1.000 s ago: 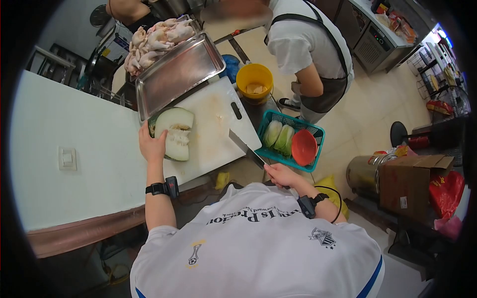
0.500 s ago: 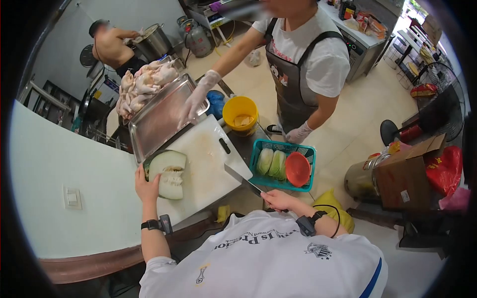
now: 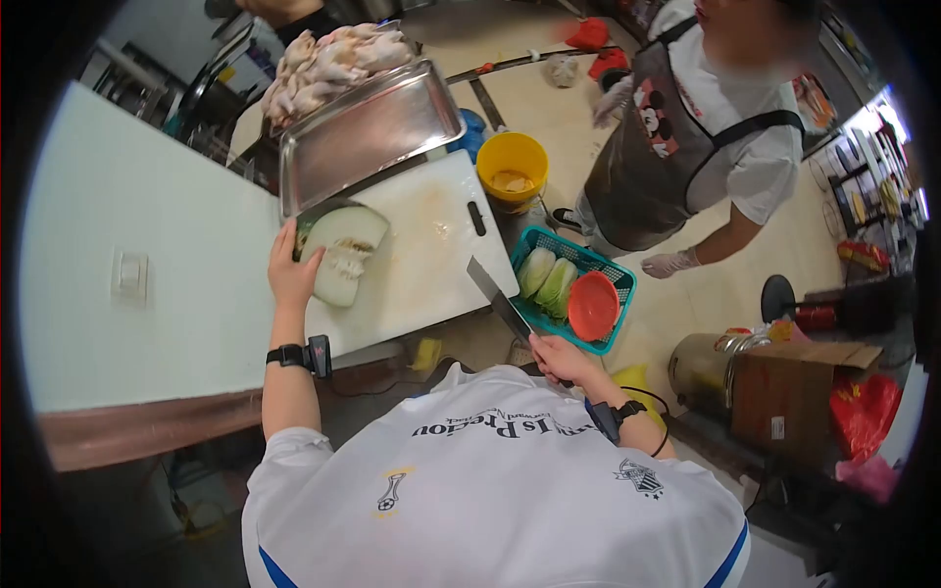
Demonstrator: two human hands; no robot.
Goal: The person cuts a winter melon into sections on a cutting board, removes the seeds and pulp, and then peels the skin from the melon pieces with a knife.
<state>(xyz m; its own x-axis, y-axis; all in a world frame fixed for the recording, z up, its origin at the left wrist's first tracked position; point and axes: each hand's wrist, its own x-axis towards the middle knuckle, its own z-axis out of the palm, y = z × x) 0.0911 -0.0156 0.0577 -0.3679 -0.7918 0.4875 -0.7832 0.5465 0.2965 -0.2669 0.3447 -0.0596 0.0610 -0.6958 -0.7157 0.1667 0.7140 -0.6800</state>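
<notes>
A cut piece of winter melon (image 3: 338, 279), pale flesh and seedy core facing up, rests at the left end of the white cutting board (image 3: 426, 255). My left hand (image 3: 294, 267) grips its near-left side, thumb over the cut face and fingers along the rind. In my right hand (image 3: 561, 358) is the handle of a kitchen knife (image 3: 498, 296). Its blade points away from me, by the board's right edge and apart from the melon.
Behind the board lie a metal tray (image 3: 372, 127) and a pile of raw poultry (image 3: 328, 73). To the right are a yellow bucket (image 3: 513, 162) and a teal basket (image 3: 619, 312) holding cabbages (image 3: 556, 287) and a red bowl (image 3: 594, 306). A gloved co-worker (image 3: 627, 167) stands beyond.
My view has shifted. The co-worker's gloved hand has left the metal tray, and that person has moved right. My left hand stays on the winter melon; the knife remains in my right.
</notes>
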